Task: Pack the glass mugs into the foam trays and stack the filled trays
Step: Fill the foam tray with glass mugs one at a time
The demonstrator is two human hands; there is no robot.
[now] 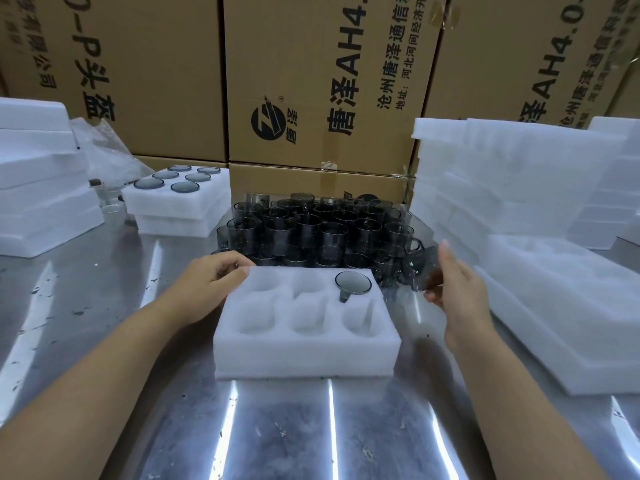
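A white foam tray [306,355] with six pockets lies in front of me on the metal table. One dark glass mug [352,283] sits in its far right pocket, handle toward me; the other pockets are hollow. My left hand [211,282] grips the tray's far left corner. My right hand [457,289] hovers right of the tray, fingers closed on a blurred dark glass mug [427,268]. Behind the tray stands a crowd of dark glass mugs [322,233].
A stack of foam trays [180,209] topped with several mugs sits at back left. More foam trays are piled at far left [38,174] and at right [519,209]. Cardboard boxes [322,84] wall off the back. Crumpled plastic film [104,150] lies at back left.
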